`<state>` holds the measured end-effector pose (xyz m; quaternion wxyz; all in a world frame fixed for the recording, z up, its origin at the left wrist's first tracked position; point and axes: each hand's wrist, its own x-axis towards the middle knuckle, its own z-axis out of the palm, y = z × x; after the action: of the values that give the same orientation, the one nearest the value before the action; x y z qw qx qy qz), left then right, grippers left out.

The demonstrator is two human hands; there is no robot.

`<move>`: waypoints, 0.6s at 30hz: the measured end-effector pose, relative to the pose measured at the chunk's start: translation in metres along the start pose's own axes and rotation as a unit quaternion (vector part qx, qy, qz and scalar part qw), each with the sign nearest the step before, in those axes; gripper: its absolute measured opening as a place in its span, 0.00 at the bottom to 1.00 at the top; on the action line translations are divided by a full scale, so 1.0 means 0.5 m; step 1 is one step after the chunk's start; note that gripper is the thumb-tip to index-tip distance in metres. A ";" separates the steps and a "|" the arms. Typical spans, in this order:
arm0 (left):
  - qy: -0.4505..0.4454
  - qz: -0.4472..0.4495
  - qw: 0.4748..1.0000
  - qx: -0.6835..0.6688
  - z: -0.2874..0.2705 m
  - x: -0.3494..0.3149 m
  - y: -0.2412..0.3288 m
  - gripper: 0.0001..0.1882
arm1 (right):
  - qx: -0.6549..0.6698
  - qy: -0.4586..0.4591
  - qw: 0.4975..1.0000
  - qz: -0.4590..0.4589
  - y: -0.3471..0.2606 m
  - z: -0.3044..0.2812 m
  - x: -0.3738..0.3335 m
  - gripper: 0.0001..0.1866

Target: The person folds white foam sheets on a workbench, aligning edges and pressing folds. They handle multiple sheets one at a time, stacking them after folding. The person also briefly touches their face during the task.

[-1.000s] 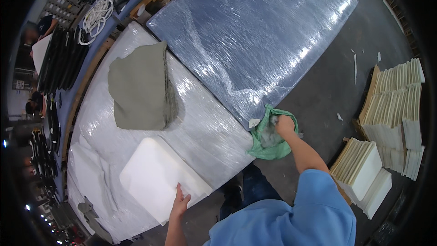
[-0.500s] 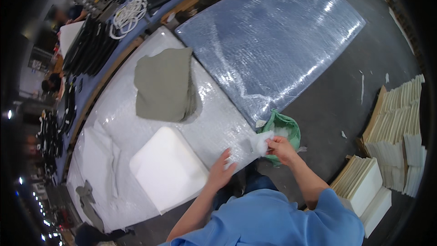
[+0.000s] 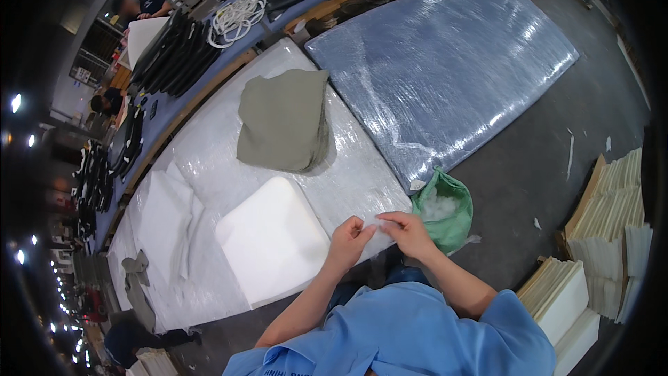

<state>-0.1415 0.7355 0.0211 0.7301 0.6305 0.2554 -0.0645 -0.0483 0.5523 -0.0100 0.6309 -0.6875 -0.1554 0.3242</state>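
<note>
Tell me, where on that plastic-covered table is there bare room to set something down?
Free patches: the strip between the olive fabric stack and the white foam pad, and the wrapped blue slab, which carries nothing. Crowded: the near edge, where both hands meet beside the green bag, and the far bench of black parts.

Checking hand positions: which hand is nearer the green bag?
Right. The right hand is just left of the green bag, almost at its rim. The left hand is farther left, over the wrapped table's edge beside the white foam pad.
</note>
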 end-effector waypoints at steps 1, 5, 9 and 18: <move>0.013 0.003 1.000 -0.005 -0.009 -0.011 0.002 0.08 | -0.008 -0.009 0.999 0.047 0.000 0.004 0.007 0.19; 0.077 -0.062 0.982 -0.160 -0.061 -0.045 -0.004 0.07 | 0.148 0.042 0.988 -0.004 -0.013 0.034 0.016 0.11; 0.029 -0.047 0.938 -0.343 -0.103 -0.085 -0.001 0.08 | 0.334 0.036 0.936 0.109 -0.018 0.063 0.011 0.10; -0.051 -0.097 0.973 -0.202 -0.129 -0.122 -0.017 0.25 | 0.059 -0.161 0.966 -0.195 -0.060 0.106 0.031 0.12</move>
<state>-0.2165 0.7812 0.0365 0.8449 0.4376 0.2855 -0.1145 -0.0649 0.6072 0.0152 0.6880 -0.5441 -0.3669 0.3099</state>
